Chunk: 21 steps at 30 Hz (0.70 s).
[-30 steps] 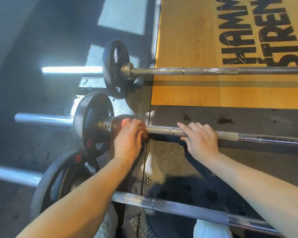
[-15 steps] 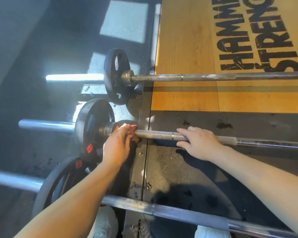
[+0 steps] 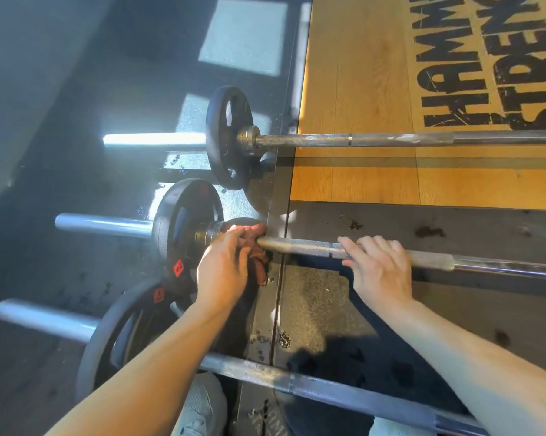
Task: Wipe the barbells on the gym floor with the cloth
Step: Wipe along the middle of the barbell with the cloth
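Note:
Three barbells lie side by side on the gym floor. On the middle barbell (image 3: 306, 246), my left hand (image 3: 226, 269) grips a reddish-brown cloth (image 3: 257, 262) wrapped round the shaft right beside the collar and its black weight plate (image 3: 171, 229). Further right on the same shaft, my right hand (image 3: 380, 265) rests with fingers curled over the bar. The far barbell (image 3: 391, 140) crosses the wooden platform. The near barbell (image 3: 296, 382) runs under my forearms.
A wooden lifting platform (image 3: 353, 73) with black lettering fills the upper right. Black plates stand on the far bar (image 3: 229, 138) and the near bar (image 3: 108, 338). Dark rubber flooring (image 3: 60, 89) spreads to the left. My light shoes (image 3: 199, 407) show at the bottom edge.
My left hand with the cloth has slid left along the middle bar toward the collar. My right hand stays holding the shaft.

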Available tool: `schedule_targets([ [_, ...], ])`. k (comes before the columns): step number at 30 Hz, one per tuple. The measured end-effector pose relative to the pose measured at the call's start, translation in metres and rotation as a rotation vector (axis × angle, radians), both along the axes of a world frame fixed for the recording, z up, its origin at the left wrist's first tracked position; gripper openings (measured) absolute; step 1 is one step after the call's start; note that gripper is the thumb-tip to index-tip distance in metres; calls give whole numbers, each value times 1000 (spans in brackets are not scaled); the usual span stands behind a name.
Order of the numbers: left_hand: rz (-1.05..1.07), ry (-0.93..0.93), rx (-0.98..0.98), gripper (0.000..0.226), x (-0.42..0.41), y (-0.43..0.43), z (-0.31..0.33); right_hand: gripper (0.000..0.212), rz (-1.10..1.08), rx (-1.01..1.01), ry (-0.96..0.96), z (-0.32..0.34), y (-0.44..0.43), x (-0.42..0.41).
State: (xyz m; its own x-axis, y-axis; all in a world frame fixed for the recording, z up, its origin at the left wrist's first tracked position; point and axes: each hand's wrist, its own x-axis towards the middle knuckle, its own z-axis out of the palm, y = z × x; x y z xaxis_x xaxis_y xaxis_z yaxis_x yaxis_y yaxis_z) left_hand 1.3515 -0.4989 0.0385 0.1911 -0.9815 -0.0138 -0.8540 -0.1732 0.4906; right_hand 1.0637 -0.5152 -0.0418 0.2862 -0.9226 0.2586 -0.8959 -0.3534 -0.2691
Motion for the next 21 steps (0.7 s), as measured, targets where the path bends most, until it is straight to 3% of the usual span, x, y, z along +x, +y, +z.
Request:
schedule_targets([
  [4, -32, 14, -37, 30, -40, -2, -20, 41, 14, -18, 12, 0, -3, -1],
  [7, -218, 9, -27, 44, -102, 5, -33, 46, 20, -22, 15, 0, -6, -3],
  [10, -359, -49, -4, 52, -91, 0, -35, 45, 34, -40, -1, -2, -7, -5],
  [16, -20, -1, 21, 45, 12, 0, -29, 43, 27, -24, 3, -4, -7, -4],
  [19, 50, 49, 17, 42, -19, 1, -33, 43, 7, 0, 6, -4, -6, -3],
  [21, -38, -6, 11, 43, -58, 4, -36, 44, 0, 4, 9, -2, -6, -3],
])
